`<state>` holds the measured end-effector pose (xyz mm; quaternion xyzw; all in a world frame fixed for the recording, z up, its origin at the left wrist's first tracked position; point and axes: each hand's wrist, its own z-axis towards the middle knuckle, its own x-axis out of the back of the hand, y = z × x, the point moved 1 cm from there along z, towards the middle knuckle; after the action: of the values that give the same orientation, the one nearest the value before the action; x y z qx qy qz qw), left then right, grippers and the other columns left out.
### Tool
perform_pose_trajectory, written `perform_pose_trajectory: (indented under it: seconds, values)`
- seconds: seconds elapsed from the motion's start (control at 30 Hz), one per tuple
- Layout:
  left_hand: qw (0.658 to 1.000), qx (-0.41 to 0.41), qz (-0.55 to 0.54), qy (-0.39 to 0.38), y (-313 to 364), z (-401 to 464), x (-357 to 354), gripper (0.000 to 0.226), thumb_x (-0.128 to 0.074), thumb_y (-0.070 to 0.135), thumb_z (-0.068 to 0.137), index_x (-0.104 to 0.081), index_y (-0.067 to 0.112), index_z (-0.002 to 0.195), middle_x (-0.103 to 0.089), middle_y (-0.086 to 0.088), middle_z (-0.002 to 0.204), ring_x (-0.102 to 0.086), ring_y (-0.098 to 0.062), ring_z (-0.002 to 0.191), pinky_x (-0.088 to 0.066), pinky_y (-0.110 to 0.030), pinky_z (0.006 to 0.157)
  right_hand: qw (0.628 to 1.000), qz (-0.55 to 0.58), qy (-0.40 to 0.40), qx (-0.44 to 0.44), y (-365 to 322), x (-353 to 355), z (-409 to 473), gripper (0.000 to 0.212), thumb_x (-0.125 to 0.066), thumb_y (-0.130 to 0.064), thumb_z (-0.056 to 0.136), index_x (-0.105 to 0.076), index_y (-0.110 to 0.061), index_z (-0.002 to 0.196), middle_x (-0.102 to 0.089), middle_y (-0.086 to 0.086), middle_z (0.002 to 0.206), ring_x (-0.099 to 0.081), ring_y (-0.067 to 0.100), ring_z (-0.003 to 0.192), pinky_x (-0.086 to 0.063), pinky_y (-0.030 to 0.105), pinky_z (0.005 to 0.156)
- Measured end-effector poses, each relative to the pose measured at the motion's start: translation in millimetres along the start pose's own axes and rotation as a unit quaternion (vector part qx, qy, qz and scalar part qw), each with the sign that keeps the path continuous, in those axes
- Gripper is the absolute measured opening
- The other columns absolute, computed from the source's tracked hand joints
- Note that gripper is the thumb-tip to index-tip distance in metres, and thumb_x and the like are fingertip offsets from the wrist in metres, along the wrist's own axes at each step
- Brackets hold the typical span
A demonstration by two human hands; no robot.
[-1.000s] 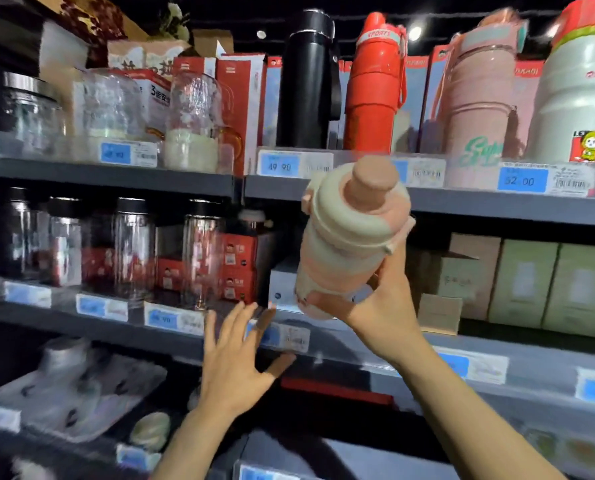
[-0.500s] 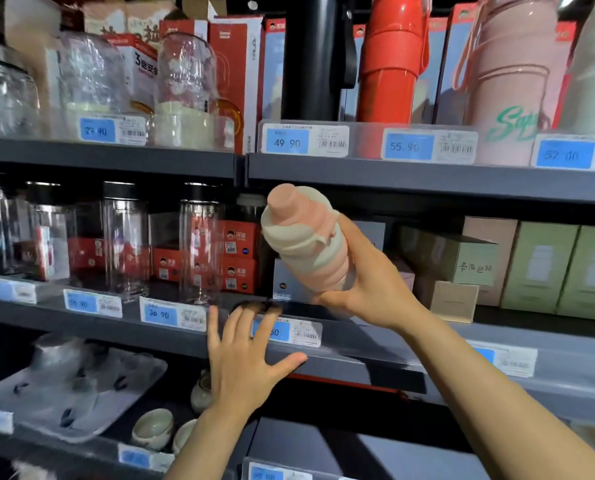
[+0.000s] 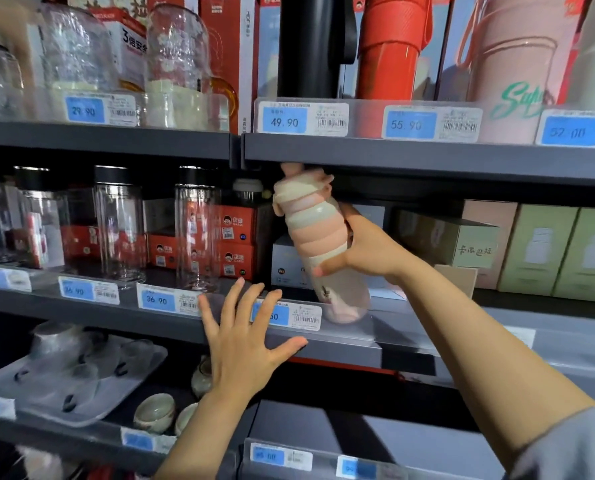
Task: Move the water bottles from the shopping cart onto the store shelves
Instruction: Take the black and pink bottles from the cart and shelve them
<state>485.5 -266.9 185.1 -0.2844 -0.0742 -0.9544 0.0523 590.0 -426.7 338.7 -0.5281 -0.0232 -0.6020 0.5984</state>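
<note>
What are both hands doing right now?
Left hand: open, fingers spread at the shelf edge.
Right hand: gripping the pink bottle.

Dim store aisle, grey shelving ahead of me.

I faced tiers of dark grey metal shelves (image 3: 427, 157) that filled my view, each edged with a clear plastic strip of blue-and-white price labels (image 3: 303, 118). Light fell from above onto the top tier and left the lower bays in shadow. A dark vertical joint (image 3: 235, 150) split the shelving into two sections.
</note>
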Motion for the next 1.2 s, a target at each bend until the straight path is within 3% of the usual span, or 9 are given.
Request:
perform_pose_trajectory:
  seconds: [0.1, 0.2, 0.33, 0.4, 0.6, 0.83, 0.93, 1.07, 1.2]
  values:
    - [1.000, -0.017, 0.022, -0.005, -5.0, 2.2, 1.9, 0.076, -0.025, 0.083, 0.083, -0.052, 0.027, 0.127, -0.056, -0.008, 0.135, -0.032, -0.032, 0.137, -0.005, -0.064, 0.112, 0.996, 0.080, 0.012, -0.035, 7.5, 1.7, 0.3, 0.082, -0.089, -0.012, 0.057, -0.044, -0.026, 0.124, -0.063, -0.007, 0.111, -0.062, 0.013, 0.100, -0.053, 0.027, 0.073]
    - [0.999, -0.008, 0.036, -0.010, -12.0, 5.4, 4.4, 0.084, -0.025, 0.088, 0.077, -0.051, 0.029, 0.131, -0.046, -0.008, 0.145, -0.024, -0.036, 0.142, 0.005, -0.064, 0.112, 0.985, 0.161, 0.043, -0.051, 17.5, -2.7, -5.5, 0.075, -0.085, 0.000, 0.062, -0.041, -0.027, 0.116, -0.062, -0.009, 0.102, -0.063, 0.003, 0.087, -0.051, 0.018, 0.057]
    - [0.999, -0.006, 0.043, -0.007, -15.1, 5.9, 1.5, 0.083, -0.024, 0.089, 0.076, -0.049, 0.027, 0.125, -0.054, -0.009, 0.135, -0.029, -0.038, 0.138, -0.003, -0.070, 0.109, 0.974, 0.188, 0.105, -0.074, 26.3, -16.2, -7.4, 0.099, -0.093, -0.023, 0.044, -0.037, -0.025, 0.126, -0.060, -0.006, 0.115, -0.062, 0.016, 0.105, -0.057, 0.042, 0.083]
    - [0.999, -0.011, 0.049, 0.008, -15.7, 5.5, -0.4, 0.082, -0.026, 0.088, 0.076, -0.050, 0.025, 0.123, -0.057, -0.009, 0.131, -0.033, -0.038, 0.136, -0.008, -0.073, 0.107, 0.971, 0.185, 0.132, -0.077, 28.0, -17.1, -10.0, 0.100, -0.092, -0.023, 0.046, -0.035, -0.025, 0.128, -0.059, -0.009, 0.114, -0.060, 0.014, 0.106, -0.054, 0.041, 0.089]
    - [0.998, -0.018, 0.055, 0.037, -15.8, 5.0, -3.3, 0.083, -0.026, 0.087, 0.077, -0.050, 0.024, 0.125, -0.061, -0.008, 0.127, -0.034, -0.038, 0.134, -0.009, -0.073, 0.106, 0.974, 0.125, 0.170, -0.087, 35.6, -0.5, -30.0, 0.094, -0.086, -0.015, 0.065, -0.028, -0.018, 0.138, -0.051, -0.017, 0.104, -0.056, 0.012, 0.101, -0.052, 0.033, 0.088]
    - [0.997, -0.023, 0.057, 0.044, -15.8, 5.0, -4.0, 0.081, -0.029, 0.086, 0.078, -0.048, 0.025, 0.128, -0.061, -0.007, 0.128, -0.033, -0.038, 0.134, -0.005, -0.071, 0.108, 0.970, 0.038, 0.225, -0.079, 23.8, -28.9, -23.3, 0.103, -0.085, -0.043, 0.060, -0.022, -0.026, 0.140, -0.055, 0.000, 0.128, -0.056, 0.024, 0.110, -0.049, 0.045, 0.091]
    - [0.997, -0.027, 0.060, 0.046, -16.4, 4.3, -4.5, 0.081, -0.038, 0.084, 0.073, -0.048, 0.025, 0.128, -0.060, -0.007, 0.129, -0.032, -0.038, 0.135, -0.004, -0.071, 0.108, 0.975, 0.042, 0.209, -0.064, 15.4, -43.6, -18.4, 0.103, -0.083, -0.043, 0.063, -0.018, -0.029, 0.142, -0.053, 0.000, 0.131, -0.055, 0.025, 0.112, -0.049, 0.045, 0.091]
    - [0.997, -0.027, 0.056, 0.049, -18.4, 4.4, -6.4, 0.082, -0.031, 0.086, 0.077, -0.049, 0.024, 0.128, -0.060, -0.006, 0.128, -0.033, -0.038, 0.135, -0.003, -0.070, 0.109, 0.979, 0.067, 0.183, -0.053, 10.5, -46.9, -18.0, 0.100, -0.081, -0.034, 0.070, -0.015, -0.029, 0.146, -0.054, -0.003, 0.129, -0.055, 0.020, 0.109, -0.049, 0.037, 0.090]
    - [0.997, -0.029, 0.054, 0.055, -18.2, 3.9, -6.2, 0.082, -0.035, 0.085, 0.076, -0.049, 0.022, 0.127, -0.061, -0.006, 0.127, -0.033, -0.037, 0.135, -0.003, -0.069, 0.110, 0.982, 0.058, 0.172, -0.058, 7.5, -46.7, -19.9, 0.097, -0.079, -0.035, 0.072, -0.016, -0.028, 0.145, -0.054, -0.004, 0.123, -0.056, 0.020, 0.106, -0.049, 0.037, 0.088]
